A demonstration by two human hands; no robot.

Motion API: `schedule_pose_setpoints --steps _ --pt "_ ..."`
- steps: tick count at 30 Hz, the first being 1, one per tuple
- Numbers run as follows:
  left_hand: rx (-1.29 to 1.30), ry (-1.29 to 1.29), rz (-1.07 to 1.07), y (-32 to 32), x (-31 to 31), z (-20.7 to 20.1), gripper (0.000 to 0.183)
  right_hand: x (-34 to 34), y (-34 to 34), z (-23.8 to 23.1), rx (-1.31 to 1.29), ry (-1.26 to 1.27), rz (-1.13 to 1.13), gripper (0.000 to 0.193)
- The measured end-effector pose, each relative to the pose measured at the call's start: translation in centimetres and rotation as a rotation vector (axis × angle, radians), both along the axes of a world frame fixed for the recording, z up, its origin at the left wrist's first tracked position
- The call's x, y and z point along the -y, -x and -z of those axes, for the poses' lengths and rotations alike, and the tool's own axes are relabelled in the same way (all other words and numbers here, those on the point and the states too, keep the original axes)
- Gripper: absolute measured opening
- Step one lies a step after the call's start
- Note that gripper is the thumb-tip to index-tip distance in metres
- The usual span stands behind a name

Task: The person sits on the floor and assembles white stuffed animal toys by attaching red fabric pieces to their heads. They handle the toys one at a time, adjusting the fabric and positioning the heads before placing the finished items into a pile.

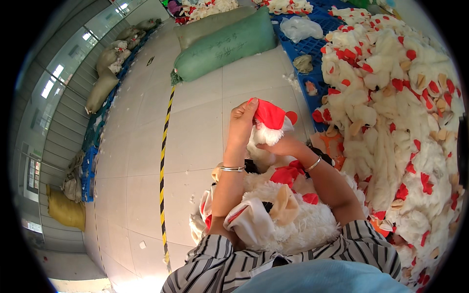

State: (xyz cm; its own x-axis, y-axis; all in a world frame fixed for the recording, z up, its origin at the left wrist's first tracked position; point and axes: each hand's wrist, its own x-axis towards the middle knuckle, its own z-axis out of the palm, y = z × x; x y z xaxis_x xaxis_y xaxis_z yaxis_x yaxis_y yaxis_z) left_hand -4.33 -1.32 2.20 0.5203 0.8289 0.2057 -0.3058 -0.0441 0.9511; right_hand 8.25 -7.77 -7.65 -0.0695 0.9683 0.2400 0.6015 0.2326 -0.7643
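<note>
Before me I hold up an unstuffed plush toy skin (269, 115), white fur with a bright red fabric part and a round red piece at its side. My left hand (242, 117) is closed, pinching the red fabric between thumb and fingers at its upper left edge. Lower down, my right hand (286, 147) grips the white fur; some of its fingers are hidden by the plush. On my lap, under my forearms, lies a heap of white plush skins (293, 215) with red patches and beige ear-like pieces.
A big pile of similar plush skins (391, 112) fills the right side, beside blue pallets (312, 93). Ahead lies a stuffed green sack (227, 49). A yellow-black floor stripe (164, 171) runs to my left. More sacks (102, 73) and a yellow sack (66, 209) lie along the left wall.
</note>
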Motion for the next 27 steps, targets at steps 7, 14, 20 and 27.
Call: schedule_pose_setpoints --steps 7,14,20,27 --pt "-0.054 0.013 -0.052 -0.4 0.6 -1.4 0.027 -0.4 -10.8 -3.7 -0.719 -0.621 0.48 0.026" --pt "-0.083 0.037 -0.054 -0.1 0.1 0.2 0.022 10.1 -14.8 -17.5 -0.507 -1.299 0.635 0.027" --pt "0.061 0.074 -0.216 0.0 -1.4 -0.4 0.015 0.8 -1.0 -2.6 0.118 0.18 -0.284 0.029" --pt "0.085 0.082 -0.219 1.0 -1.4 0.5 0.014 0.3 7.1 6.6 0.028 0.466 -0.767 0.044"
